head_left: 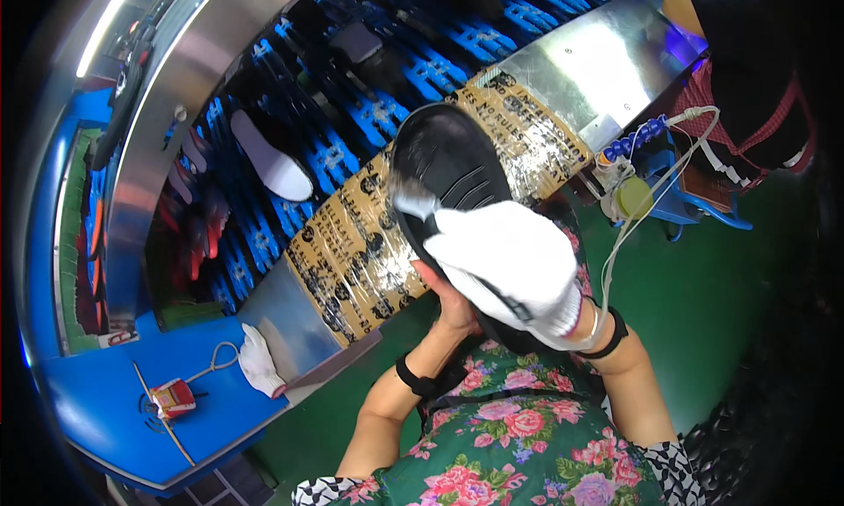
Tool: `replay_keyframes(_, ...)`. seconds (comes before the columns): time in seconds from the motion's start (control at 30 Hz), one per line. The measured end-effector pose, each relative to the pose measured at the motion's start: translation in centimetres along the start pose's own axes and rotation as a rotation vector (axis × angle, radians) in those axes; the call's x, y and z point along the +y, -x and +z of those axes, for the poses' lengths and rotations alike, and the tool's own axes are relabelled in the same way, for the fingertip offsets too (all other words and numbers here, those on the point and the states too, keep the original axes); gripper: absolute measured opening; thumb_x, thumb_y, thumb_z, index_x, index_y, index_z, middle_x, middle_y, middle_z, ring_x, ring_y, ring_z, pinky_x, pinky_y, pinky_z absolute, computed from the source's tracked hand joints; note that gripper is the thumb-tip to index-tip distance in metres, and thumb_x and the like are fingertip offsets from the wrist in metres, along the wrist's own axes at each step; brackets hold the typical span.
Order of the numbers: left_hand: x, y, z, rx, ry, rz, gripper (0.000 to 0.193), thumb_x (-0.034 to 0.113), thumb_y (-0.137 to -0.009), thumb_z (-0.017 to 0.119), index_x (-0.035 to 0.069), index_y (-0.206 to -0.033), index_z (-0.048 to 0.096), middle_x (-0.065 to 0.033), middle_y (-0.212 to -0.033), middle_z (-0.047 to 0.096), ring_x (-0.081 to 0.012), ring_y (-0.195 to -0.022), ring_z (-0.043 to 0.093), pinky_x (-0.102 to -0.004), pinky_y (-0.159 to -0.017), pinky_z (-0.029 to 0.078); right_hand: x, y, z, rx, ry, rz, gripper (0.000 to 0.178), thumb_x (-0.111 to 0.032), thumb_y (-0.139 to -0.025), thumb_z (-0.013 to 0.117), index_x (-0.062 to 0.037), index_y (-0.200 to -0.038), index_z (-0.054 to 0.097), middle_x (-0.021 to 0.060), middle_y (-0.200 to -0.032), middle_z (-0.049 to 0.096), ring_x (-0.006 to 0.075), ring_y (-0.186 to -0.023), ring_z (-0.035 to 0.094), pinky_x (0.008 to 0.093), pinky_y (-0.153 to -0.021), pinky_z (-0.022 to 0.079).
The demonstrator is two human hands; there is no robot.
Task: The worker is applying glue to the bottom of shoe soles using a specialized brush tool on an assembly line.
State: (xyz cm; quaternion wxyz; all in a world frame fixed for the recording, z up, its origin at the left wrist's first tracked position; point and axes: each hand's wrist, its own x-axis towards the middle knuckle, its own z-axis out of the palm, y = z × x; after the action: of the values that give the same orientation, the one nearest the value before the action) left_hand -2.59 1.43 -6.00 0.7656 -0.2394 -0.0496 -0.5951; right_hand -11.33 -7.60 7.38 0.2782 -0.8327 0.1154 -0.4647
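A black shoe sole (453,154), dish-shaped with a raised rim and a few curved ridges, is held up in front of me, its toe end pointing away. My left hand (450,302) is bare and grips the sole from below at its near left side, its fingers partly hidden. Over the near half of the sole is my right hand (510,255) in a white knit glove, fingers closed. A pale, motion-blurred thing (413,198), perhaps a brush, sticks out from the glove's fingertips over the sole's left rim. A thin pale hose or cord runs by my right wrist.
Beyond the sole, a metal ledge covered with printed brown cardboard (352,242) borders a blue slatted conveyor (378,110) carrying shoe soles (271,154). A blue table (97,400) at left holds a white glove (260,363). At right are a blue stool (673,198) and another person's clothing.
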Motion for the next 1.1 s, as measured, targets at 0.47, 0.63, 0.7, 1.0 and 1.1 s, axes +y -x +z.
replay_keyframes(0.47,-0.2,-1.3,1.4,0.100,-0.173,0.079,0.115,0.094,-0.086,0.012,0.007,-0.159,0.033,-0.0094,-0.156,0.044,-0.0258,-0.143,0.042,-0.0433,-0.123,0.029,1.3,0.6,-1.7,0.109,-0.054,0.064,0.034,-0.008,-0.084,0.076,-0.0052,-0.118,0.074,0.0137,-0.114,0.074,0.0286,-0.098,0.072,0.0388,-0.082,0.057)
replay_keyframes(0.63,-0.3,-2.0,1.4,0.121,-0.188,0.017,0.116,0.094,-0.085,0.013,0.007,-0.159,0.033,-0.0098,-0.156,0.045,-0.0258,-0.143,0.043,-0.0435,-0.123,0.029,1.1,2.2,0.9,0.136,0.015,-0.083,0.033,-0.005,-0.082,0.075,-0.0059,-0.115,0.075,0.0112,-0.110,0.075,0.0288,-0.091,0.072,0.0385,-0.079,0.058)
replay_keyframes(0.7,0.0,-2.0,1.4,0.123,-0.215,0.007,0.116,0.094,-0.085,0.013,0.007,-0.159,0.033,-0.0100,-0.156,0.045,-0.0258,-0.143,0.043,-0.0436,-0.123,0.029,0.6,2.1,0.3,0.135,-0.178,0.011,0.028,-0.006,-0.081,0.078,-0.0064,-0.109,0.078,0.0101,-0.104,0.076,0.0274,-0.087,0.072,0.0373,-0.076,0.058)
replay_keyframes(1.0,1.2,-1.7,1.2,0.180,-0.337,-0.019,0.117,0.095,-0.084,0.013,0.006,-0.158,0.034,-0.0106,-0.156,0.045,-0.0258,-0.143,0.043,-0.0439,-0.123,0.029,1.0,3.7,0.3,0.040,-0.164,-0.027,0.032,-0.005,-0.080,0.078,-0.0075,-0.112,0.078,0.0127,-0.109,0.076,0.0283,-0.093,0.073,0.0384,-0.079,0.058)
replay_keyframes(1.1,2.1,-1.5,1.1,0.204,-0.408,-0.026,0.118,0.095,-0.084,0.013,0.006,-0.158,0.034,-0.0109,-0.156,0.045,-0.0258,-0.143,0.043,-0.0441,-0.123,0.029,1.5,3.4,-1.3,0.106,-0.299,0.106,0.022,-0.005,-0.080,0.080,-0.0059,-0.102,0.079,0.0122,-0.103,0.077,0.0299,-0.090,0.073,0.0386,-0.079,0.058)
